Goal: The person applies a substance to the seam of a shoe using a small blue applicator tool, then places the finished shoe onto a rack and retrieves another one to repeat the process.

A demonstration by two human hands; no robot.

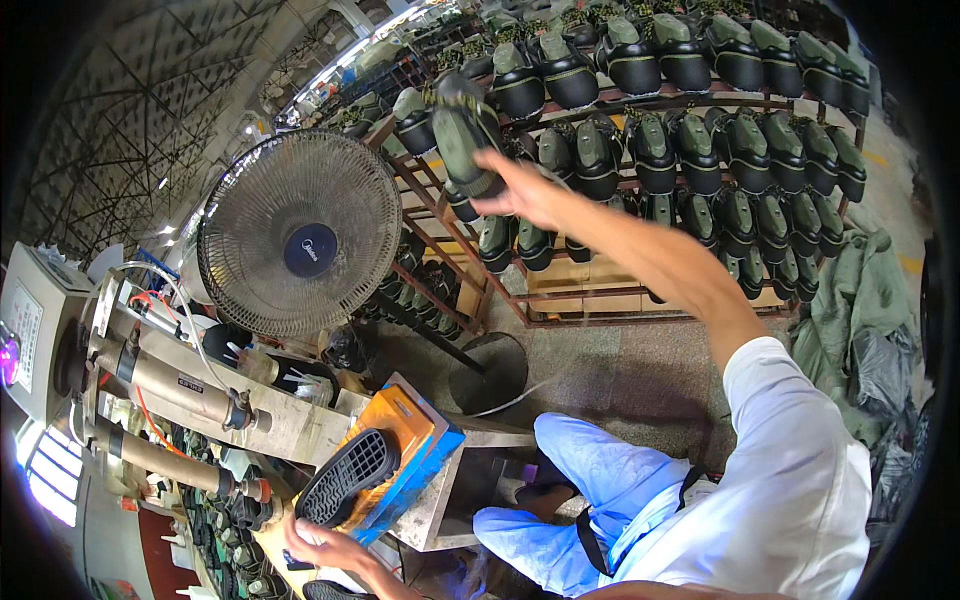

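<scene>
My right hand [515,192] reaches far out to the shoe rack, its fingers closed around an olive-green and black shoe [462,145]. Motion blurs the top of this shoe, which is in front of the rack's left end. Low on the left, my left hand [325,548] is at the lower end of a black rubber shoe sole [348,477] and appears to grip it. The sole's ridged tread faces up, and it rests against an orange block [400,420] with a blue side. Part of another dark sole [335,591] shows beneath my left wrist.
Rows of green and black shoes fill the metal rack [600,322]. A large standing fan [300,235] is left of it, on a round base [487,372]. Machine cylinders [180,385] jut over the workbench [430,515]. Green cloth [845,320] lies at the right.
</scene>
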